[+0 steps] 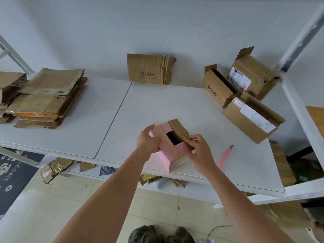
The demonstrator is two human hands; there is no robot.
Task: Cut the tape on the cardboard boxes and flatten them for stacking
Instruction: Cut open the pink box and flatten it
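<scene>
Two hands at work on one pink box [172, 151], near the front edge of the white table [175, 106]. Behind it, well apart: a stack of flattened cardboard [45, 99] at the far left, a folded HUYO box [150, 68] leaning against the wall, three open brown boxes [245, 95] at the far right. Just beside the right forearm, flat on the table, a pink box cutter [225, 156], untouched.

Best handled by bracing one side and peeling the other: steady counter-pressure from the left, an outward pull on the flap from the right, away from the dark opening, until the top spreads fully. Then likely a push on opposite corners to collapse the walls flat.

Left hand [149, 140] wrapped over the box's left top edge, fingers curled round the taped pink flap. Right hand [196, 148] pinching the brown inner flap [178, 129] at its near corner, thumb and fingers closed on it. Box between both hands, tilted, top partly open, lower end resting on the table
</scene>
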